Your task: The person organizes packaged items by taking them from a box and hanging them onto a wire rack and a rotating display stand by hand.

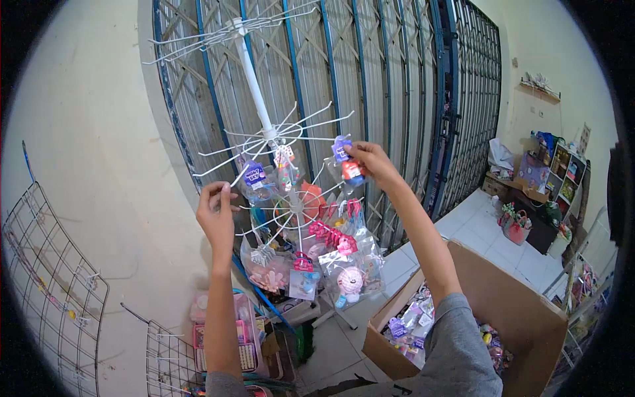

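A white wire display rack (254,83) with tiers of radiating prongs stands before me. My right hand (377,165) pinches a small clear packet (353,174) with a purple header card and a red and blue toy inside, held up at the tip of a middle-tier prong. My left hand (217,205) is closed, thumb and fingertips right at the end of another prong on that tier. Between my hands hangs another purple-card packet (254,175). Lower prongs carry several bagged trinkets, among them a pink and white round plush (350,281).
At lower right, an open cardboard box (509,281) holds many packets. A folding metal gate (370,73) stands behind the rack. Wire grid panels (56,278) lean along the left wall, near a pink basket (246,324). Shelves (567,175) and a flower basket (515,225) sit at far right.
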Action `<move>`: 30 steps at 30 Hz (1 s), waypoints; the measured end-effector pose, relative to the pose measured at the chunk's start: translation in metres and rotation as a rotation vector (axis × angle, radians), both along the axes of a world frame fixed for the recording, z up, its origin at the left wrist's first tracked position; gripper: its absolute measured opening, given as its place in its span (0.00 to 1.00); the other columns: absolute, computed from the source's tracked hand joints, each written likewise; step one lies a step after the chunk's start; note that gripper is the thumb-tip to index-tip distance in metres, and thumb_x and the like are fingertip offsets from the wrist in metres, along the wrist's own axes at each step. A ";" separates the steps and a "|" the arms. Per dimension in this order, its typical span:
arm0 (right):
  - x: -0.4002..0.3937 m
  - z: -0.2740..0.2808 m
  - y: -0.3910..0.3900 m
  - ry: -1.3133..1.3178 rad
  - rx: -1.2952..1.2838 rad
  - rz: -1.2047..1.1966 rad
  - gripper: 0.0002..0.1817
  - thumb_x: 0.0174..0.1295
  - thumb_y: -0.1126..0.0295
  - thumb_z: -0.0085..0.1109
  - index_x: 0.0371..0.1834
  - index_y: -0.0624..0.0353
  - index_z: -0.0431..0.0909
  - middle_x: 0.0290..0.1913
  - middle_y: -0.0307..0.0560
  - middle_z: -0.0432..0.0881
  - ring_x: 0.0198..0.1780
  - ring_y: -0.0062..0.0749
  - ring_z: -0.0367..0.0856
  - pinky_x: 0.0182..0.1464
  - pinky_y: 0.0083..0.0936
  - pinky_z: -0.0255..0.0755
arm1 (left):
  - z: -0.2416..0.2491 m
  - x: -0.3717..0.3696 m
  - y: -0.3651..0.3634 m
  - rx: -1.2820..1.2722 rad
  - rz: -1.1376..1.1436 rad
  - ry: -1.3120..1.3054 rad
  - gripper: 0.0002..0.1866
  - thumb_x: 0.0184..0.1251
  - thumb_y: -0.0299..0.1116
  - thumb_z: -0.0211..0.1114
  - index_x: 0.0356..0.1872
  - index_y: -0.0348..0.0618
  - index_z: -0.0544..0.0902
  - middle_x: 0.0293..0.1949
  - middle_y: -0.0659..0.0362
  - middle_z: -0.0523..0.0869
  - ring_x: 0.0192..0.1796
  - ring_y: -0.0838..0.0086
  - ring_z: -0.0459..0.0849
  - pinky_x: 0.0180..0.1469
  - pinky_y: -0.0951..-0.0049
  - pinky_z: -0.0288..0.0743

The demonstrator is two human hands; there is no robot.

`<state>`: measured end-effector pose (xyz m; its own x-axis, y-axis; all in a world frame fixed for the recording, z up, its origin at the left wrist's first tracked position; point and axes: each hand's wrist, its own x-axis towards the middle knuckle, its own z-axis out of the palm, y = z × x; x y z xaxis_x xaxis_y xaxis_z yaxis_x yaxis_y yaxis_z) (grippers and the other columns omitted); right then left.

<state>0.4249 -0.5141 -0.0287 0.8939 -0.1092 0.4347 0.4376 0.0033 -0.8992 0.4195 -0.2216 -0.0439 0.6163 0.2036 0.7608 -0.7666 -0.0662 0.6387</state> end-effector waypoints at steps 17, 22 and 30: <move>0.052 -0.009 0.070 -0.127 -0.459 -0.221 0.20 0.48 0.56 0.54 0.31 0.65 0.74 0.26 0.47 0.77 0.29 0.28 0.74 0.32 0.24 0.67 | -0.018 0.066 0.041 -0.336 0.063 0.132 0.15 0.58 0.38 0.51 0.43 0.41 0.67 0.39 0.58 0.72 0.36 0.73 0.72 0.32 0.73 0.68; -0.063 -0.016 -0.002 -0.173 -0.739 -0.345 0.19 0.49 0.57 0.53 0.34 0.63 0.74 0.31 0.50 0.78 0.33 0.36 0.77 0.36 0.26 0.69 | -0.054 0.004 0.017 -0.373 0.281 -0.272 0.15 0.56 0.35 0.52 0.41 0.36 0.65 0.34 0.56 0.70 0.35 0.70 0.70 0.32 0.72 0.68; -0.221 -0.162 -0.080 0.551 -0.917 -0.124 0.11 0.46 0.68 0.55 0.33 0.60 0.75 0.32 0.47 0.77 0.33 0.38 0.76 0.37 0.28 0.69 | -0.190 -0.122 -0.088 -0.117 -0.409 0.614 0.20 0.55 0.36 0.49 0.46 0.39 0.57 0.40 0.50 0.65 0.32 0.69 0.69 0.39 0.68 0.65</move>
